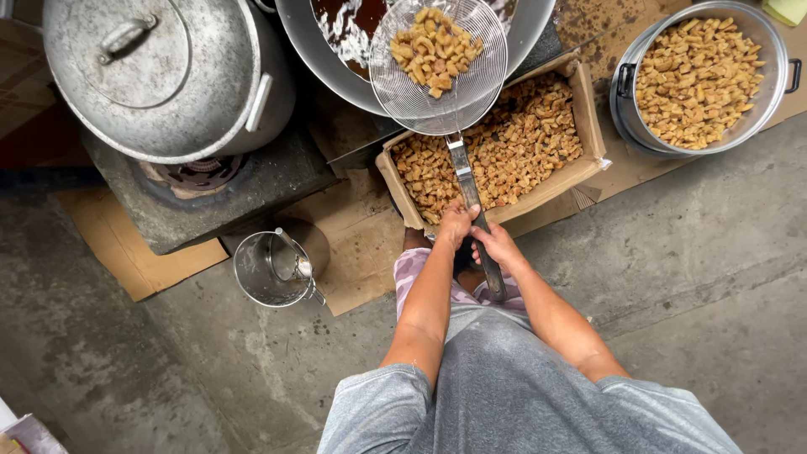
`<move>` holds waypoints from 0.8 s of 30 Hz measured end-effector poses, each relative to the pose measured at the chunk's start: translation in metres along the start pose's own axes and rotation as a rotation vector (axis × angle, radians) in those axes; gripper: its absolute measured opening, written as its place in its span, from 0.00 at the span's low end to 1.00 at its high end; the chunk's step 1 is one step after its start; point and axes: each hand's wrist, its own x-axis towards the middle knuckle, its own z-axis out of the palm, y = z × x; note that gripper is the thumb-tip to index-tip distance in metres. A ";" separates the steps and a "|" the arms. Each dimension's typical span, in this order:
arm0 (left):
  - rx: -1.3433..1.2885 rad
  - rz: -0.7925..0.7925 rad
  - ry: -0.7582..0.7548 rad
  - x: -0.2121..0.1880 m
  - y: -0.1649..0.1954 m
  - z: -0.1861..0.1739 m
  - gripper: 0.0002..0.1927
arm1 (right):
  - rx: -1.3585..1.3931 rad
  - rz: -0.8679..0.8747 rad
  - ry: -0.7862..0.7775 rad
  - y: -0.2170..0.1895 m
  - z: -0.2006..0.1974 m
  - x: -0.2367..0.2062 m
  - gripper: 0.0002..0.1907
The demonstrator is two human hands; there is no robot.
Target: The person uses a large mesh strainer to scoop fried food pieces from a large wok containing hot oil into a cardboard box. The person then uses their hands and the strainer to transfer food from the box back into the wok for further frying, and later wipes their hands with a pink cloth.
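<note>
A round wire-mesh skimmer (438, 65) with a long metal handle (467, 182) holds a heap of fried golden pieces (436, 47) over the edge of a big wok of dark oil (336, 52). My left hand (456, 224) grips the handle higher up. Just below it, my right hand (498, 246) is closed around the handle's dark end. Under the skimmer lies a cardboard box (588, 118) filled with more fried pieces (513, 151).
A large lidded aluminium pot (160, 76) stands on a burner block (235, 197) at the left. A metal pot (777, 80) full of fried pieces sits at the top right. A small steel jug (273, 269) rests on flattened cardboard (118, 244) over the concrete floor.
</note>
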 end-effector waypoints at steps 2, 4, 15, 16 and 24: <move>-0.048 -0.003 -0.022 0.000 -0.003 0.003 0.07 | 0.011 0.015 0.023 0.003 -0.001 -0.002 0.12; -0.075 0.012 -0.021 -0.002 -0.006 0.006 0.07 | -0.102 -0.096 0.090 0.007 0.001 -0.005 0.14; -0.148 0.092 -0.053 -0.012 -0.007 0.010 0.07 | -0.363 -0.276 0.329 -0.005 0.007 -0.028 0.17; -0.147 0.083 -0.051 -0.011 -0.007 0.011 0.06 | -0.375 -0.248 0.338 -0.006 0.006 -0.027 0.18; -0.163 0.084 -0.103 -0.017 -0.016 -0.007 0.06 | -0.585 -0.480 0.472 0.022 0.017 -0.021 0.20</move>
